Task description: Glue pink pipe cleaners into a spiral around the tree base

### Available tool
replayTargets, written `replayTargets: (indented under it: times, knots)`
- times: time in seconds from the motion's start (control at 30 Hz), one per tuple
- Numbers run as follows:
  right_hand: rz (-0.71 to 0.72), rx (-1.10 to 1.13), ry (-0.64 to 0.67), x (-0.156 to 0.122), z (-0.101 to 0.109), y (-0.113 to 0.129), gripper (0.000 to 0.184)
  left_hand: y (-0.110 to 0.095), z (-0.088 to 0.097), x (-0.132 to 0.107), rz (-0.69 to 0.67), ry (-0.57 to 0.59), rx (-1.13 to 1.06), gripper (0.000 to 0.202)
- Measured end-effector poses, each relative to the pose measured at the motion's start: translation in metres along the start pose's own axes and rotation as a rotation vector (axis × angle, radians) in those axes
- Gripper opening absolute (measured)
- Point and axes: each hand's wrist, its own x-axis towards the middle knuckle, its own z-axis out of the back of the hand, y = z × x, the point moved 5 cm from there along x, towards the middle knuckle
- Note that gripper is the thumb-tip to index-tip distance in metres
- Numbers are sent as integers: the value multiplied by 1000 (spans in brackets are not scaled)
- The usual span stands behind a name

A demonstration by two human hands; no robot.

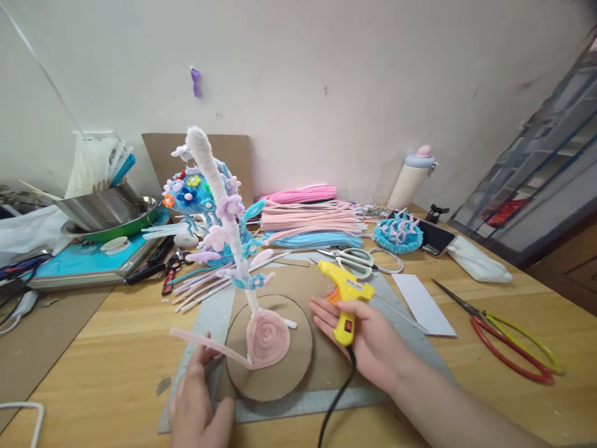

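Observation:
A round cardboard disc [280, 386] lies on a grey mat, with a flat spiral of pale pink pipe cleaner [269, 336] on it. From the spiral, a loose pink strip [196, 339] runs out to the left. A white fuzzy stem [237, 249] rises there, leaning left, with lilac, pink and blue flowers and leaves. My left hand [200, 398] is at the disc's left edge, thumb apart from the fingers, fingertips by the strip; whether they touch it is unclear. My right hand [368, 342] holds a yellow hot glue gun [347, 292], thumb over its handle, other fingers loosely extended, nozzle pointing up-left.
Bundles of pink and blue pipe cleaners [310, 218] lie behind. Green-handled scissors [352, 260] are behind the glue gun; red-and-yellow-handled scissors [508, 345] lie right. A metal bowl [105, 205] stands left, a bottle [410, 180] at the back. The gun's black cord [336, 398] crosses the front.

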Motion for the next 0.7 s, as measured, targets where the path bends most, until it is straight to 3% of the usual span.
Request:
replayTargets:
  times: [0.1, 0.17, 0.33, 0.43, 0.5, 0.6, 0.7]
  knots:
    - [-19, -62, 49, 15, -14, -4, 22, -5, -5, -16, 8, -32, -41, 66]
    - [-21, -71, 39, 16, -14, -7, 21, -9, -9, -14, 41, -13, -97, 68]
    - [11, -38, -79, -17, 14, -14, 22, -32, -22, 28, 57, 241, -398, 75]
    - [26, 13, -116, -41, 34, -22, 29, -50, -29, 56, -18, 419, -438, 84]
    - [24, 27, -144, -50, 43, -25, 31, -55, -33, 66, -38, 470, -427, 84]
    - [79, 28, -194, -47, 47, -19, 28, -53, -31, 69, -48, 333, -270, 72]
    - [118, 11, -198, -29, 38, -7, 21, -48, -23, 55, -19, 152, -17, 61]
